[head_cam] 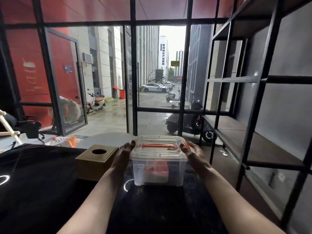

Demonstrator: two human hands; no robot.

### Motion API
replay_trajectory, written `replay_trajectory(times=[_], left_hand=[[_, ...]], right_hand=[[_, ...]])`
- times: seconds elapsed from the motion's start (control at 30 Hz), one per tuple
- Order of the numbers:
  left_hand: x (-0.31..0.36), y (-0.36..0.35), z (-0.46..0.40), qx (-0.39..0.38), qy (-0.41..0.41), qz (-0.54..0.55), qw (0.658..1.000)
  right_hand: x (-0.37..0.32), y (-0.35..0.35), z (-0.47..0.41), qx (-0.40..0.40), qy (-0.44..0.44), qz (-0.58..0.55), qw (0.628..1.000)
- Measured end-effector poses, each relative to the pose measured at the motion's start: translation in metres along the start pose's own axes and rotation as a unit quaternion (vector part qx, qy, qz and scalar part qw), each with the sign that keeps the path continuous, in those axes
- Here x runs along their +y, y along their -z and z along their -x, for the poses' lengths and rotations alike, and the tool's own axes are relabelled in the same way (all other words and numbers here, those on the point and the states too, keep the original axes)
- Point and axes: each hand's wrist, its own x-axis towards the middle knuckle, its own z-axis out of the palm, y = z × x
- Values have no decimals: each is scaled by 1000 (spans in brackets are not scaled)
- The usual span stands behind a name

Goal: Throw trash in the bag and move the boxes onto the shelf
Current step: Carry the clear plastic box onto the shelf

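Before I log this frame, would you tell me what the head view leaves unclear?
- Contents of the clear box: only orange-red blur shows through its wall.
- Whether the left hand and right hand grip it or just touch: motion blur.
- Inside the cardboard box: its hole is dark.
- Trash bag: not identifiable.

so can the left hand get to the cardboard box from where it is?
Probably yes. The left hand is on the clear box's side, with the cardboard box just beside it and nothing between.
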Motion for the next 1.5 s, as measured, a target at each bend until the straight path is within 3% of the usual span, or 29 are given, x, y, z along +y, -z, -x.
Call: replay_trajectory(times=[0.3, 0.57, 1.2, 1.27, 1.5], left_hand=[[5, -11, 13, 21, -6, -14, 1000], [17, -56, 68, -3, -38, -29, 999], [-37, -339, 260, -76, -43, -49, 995], [-54, -416, 276, -101, -33, -30, 994], [-57, -441, 254, -104, -42, -46, 993]], right_hand=[[6, 1, 6, 62, 8, -15, 998], [5, 58, 52, 89, 32, -26, 995], [60, 389, 204, 133, 38, 14, 990], [75, 469, 217, 147, 48, 13, 988], [91, 483, 194, 158, 29, -26, 987]])
